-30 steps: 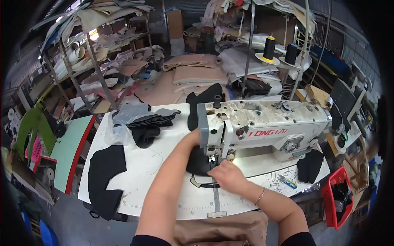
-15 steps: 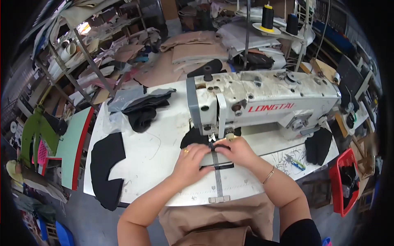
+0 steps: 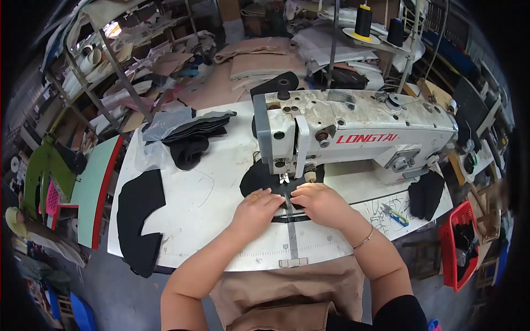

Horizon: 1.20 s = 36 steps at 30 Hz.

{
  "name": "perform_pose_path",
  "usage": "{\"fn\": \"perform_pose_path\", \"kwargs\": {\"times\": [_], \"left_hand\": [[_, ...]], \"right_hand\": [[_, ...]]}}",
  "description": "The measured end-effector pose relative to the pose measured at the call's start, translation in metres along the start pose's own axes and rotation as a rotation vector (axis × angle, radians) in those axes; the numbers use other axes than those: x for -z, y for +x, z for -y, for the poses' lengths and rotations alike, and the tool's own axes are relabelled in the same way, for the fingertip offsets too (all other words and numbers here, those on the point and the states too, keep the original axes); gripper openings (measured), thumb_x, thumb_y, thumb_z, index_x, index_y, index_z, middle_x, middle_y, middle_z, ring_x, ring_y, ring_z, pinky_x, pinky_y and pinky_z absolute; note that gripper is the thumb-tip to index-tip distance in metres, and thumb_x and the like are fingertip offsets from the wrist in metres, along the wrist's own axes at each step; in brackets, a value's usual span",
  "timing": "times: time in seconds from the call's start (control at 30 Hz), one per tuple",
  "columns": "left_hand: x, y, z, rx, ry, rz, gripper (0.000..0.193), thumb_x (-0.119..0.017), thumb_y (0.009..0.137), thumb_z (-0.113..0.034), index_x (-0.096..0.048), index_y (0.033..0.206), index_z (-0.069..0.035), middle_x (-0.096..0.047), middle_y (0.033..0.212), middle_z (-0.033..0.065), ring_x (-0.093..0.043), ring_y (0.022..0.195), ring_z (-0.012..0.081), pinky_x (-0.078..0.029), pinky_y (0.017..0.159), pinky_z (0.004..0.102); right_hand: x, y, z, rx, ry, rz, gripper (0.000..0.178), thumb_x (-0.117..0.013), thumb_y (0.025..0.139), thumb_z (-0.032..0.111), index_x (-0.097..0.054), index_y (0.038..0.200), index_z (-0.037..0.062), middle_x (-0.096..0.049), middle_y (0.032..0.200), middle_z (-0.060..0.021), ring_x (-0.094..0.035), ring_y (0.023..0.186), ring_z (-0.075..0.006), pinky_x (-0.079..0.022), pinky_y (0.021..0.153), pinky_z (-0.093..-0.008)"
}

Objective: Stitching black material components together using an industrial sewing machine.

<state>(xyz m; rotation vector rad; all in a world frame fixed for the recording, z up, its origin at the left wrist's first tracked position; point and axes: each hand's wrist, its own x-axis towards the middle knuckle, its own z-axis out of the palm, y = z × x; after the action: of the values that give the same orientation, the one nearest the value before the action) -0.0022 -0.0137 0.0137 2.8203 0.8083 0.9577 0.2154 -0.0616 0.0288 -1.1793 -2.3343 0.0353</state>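
Note:
In front of me stands a white sewing machine point(image 3: 353, 129), its presser foot point(image 3: 284, 178) over a black fabric piece point(image 3: 256, 177). My left hand point(image 3: 256, 211) lies on the near left part of this piece, fingers stretched out and pressed down. My right hand point(image 3: 320, 204) rests on its near right part, fingers laid forward over the cloth just below the foot; its thumb is mostly hidden. Between the hands a grey strip point(image 3: 292, 243) runs along the white table point(image 3: 221, 254) toward me. A dark band crosses it by my fingers.
A curved black fabric piece point(image 3: 138, 215) lies at the table's left, a stack of dark pieces point(image 3: 193, 135) behind it. Right of my hand are thread snips point(image 3: 395, 215) and more black pieces point(image 3: 427, 194). A red basket point(image 3: 460, 245) stands at the right.
Both hands now lie flatter, and more of the black piece shows around the foot. The right fingers, earlier bent at a raised fabric edge, have straightened. The view has shifted slightly.

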Motion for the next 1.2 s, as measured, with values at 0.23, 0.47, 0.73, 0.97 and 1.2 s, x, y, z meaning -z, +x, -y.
{"fn": "perform_pose_path", "kwargs": {"times": [0.23, 0.47, 0.73, 0.97, 1.2], "left_hand": [[-0.013, -0.002, -0.003, -0.034, -0.019, -0.056, 0.027, -0.067, 0.071, -0.002, -0.068, 0.097, -0.011, -0.067, 0.102, 0.0034, -0.065, 0.100, 0.0230, -0.052, 0.090, 0.0370], [-0.012, -0.003, -0.003, -0.081, 0.032, -0.022, 0.025, -0.064, 0.073, -0.004, -0.067, 0.097, -0.012, -0.067, 0.103, 0.0028, -0.064, 0.101, 0.0230, -0.051, 0.092, 0.0370], [-0.015, -0.001, -0.002, -0.102, 0.044, -0.008, 0.026, -0.060, 0.076, -0.007, -0.066, 0.100, -0.012, -0.066, 0.103, 0.0035, -0.064, 0.101, 0.0238, -0.050, 0.093, 0.0373], [-0.017, 0.005, -0.005, -0.122, 0.083, -0.031, 0.030, -0.064, 0.071, -0.004, -0.066, 0.100, -0.012, -0.066, 0.102, 0.0022, -0.066, 0.098, 0.0225, -0.053, 0.090, 0.0366], [-0.019, 0.004, -0.001, -0.123, 0.046, -0.017, 0.027, -0.059, 0.076, -0.004, -0.064, 0.102, -0.010, -0.065, 0.105, 0.0053, -0.065, 0.100, 0.0252, -0.051, 0.092, 0.0378]], "right_hand": [[0.005, 0.000, -0.001, -0.028, -0.038, 0.044, 0.023, -0.063, 0.073, 0.006, -0.068, 0.095, 0.0083, -0.065, 0.103, -0.0029, -0.060, 0.099, -0.0222, -0.047, 0.085, -0.0363], [0.003, 0.000, 0.000, -0.037, -0.045, 0.020, 0.022, -0.063, 0.073, 0.006, -0.067, 0.094, 0.0096, -0.065, 0.101, -0.0014, -0.060, 0.096, -0.0212, -0.047, 0.082, -0.0355], [0.006, 0.003, 0.000, -0.077, -0.056, 0.054, 0.021, -0.064, 0.072, 0.006, -0.067, 0.093, 0.0089, -0.065, 0.099, -0.0014, -0.060, 0.095, -0.0210, -0.047, 0.082, -0.0357], [0.007, 0.001, -0.005, -0.093, -0.066, 0.071, 0.021, -0.065, 0.072, 0.006, -0.067, 0.093, 0.0080, -0.065, 0.100, -0.0025, -0.060, 0.097, -0.0214, -0.047, 0.085, -0.0354], [0.007, 0.007, -0.003, -0.113, -0.076, 0.114, 0.021, -0.065, 0.072, 0.006, -0.067, 0.094, 0.0090, -0.065, 0.100, -0.0021, -0.059, 0.096, -0.0220, -0.047, 0.083, -0.0362]]}}
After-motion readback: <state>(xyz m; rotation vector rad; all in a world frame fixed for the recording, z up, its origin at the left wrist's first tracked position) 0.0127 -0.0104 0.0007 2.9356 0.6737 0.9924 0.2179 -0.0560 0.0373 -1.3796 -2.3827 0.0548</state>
